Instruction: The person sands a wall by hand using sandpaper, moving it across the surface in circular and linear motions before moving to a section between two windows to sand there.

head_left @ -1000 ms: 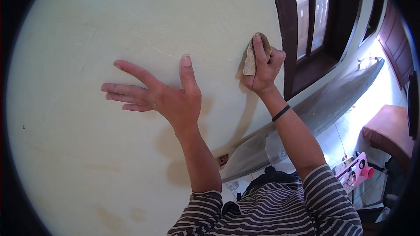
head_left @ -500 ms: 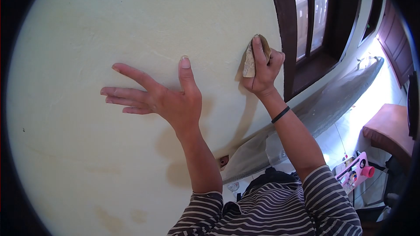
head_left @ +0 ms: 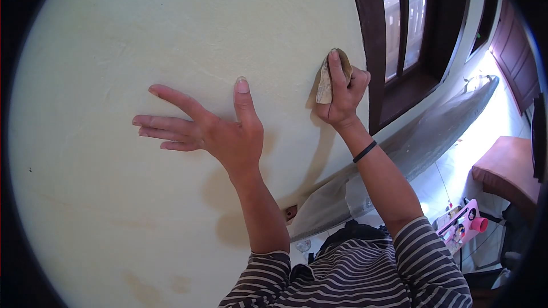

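Note:
A pale cream wall [head_left: 114,51] fills most of the view, with faint scratches and some brownish stains low down. My left hand [head_left: 228,134] lies against it, fingers spread and thumb pointing up. To the right, my right hand [head_left: 345,100] grips a folded piece of sandpaper [head_left: 324,86], brown on one face and whitish and worn on the other. The thumb presses along its top, and the other fingers curl round behind it. This hand is at the wall close beside the dark window frame [head_left: 368,28]. A black band circles the right wrist.
Grey plastic sheeting [head_left: 399,157] runs along the foot of the wall. A red-brown socket box [head_left: 291,212] sits low in the wall. At the right are a brown-covered piece of furniture [head_left: 505,162], a pink item [head_left: 465,222] and a wooden door [head_left: 514,51].
My right hand, with the sandpaper in it, has shifted very slightly downward. My left hand stays spread in nearly the same place.

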`<state>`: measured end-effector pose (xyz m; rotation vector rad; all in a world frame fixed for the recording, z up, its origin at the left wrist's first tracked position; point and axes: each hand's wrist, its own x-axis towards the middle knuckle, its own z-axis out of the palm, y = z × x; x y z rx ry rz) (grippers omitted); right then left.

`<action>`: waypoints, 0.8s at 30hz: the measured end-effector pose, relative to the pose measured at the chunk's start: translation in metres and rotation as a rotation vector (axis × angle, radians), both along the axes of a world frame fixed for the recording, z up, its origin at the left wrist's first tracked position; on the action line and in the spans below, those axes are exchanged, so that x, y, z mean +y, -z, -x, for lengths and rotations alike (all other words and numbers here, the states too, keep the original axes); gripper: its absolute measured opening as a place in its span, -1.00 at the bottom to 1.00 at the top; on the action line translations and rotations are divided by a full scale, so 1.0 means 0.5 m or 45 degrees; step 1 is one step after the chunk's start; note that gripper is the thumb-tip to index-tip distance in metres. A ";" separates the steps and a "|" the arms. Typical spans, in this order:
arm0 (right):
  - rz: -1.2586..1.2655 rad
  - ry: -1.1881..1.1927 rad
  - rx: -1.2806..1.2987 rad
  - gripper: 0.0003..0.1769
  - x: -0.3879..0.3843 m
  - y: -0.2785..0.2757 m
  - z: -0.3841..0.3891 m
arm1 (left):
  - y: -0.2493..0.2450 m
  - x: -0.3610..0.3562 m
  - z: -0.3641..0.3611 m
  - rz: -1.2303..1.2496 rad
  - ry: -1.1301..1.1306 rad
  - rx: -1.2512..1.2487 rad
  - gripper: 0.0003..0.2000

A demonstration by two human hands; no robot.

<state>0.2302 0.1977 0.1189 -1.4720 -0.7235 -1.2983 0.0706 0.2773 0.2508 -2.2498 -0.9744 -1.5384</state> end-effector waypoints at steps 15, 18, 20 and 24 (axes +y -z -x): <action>0.003 -0.002 -0.003 -0.29 -0.002 0.000 0.001 | -0.002 0.002 -0.002 -0.003 -0.014 0.014 0.15; 0.013 -0.008 0.010 -0.29 -0.002 0.003 -0.001 | -0.001 0.002 0.000 0.009 -0.003 0.009 0.16; 0.011 -0.004 0.012 -0.29 -0.001 0.004 0.000 | -0.001 0.002 0.001 0.013 0.004 0.013 0.16; 0.007 -0.037 0.016 -0.29 -0.002 0.003 -0.001 | -0.001 0.003 0.000 -0.001 -0.002 0.020 0.17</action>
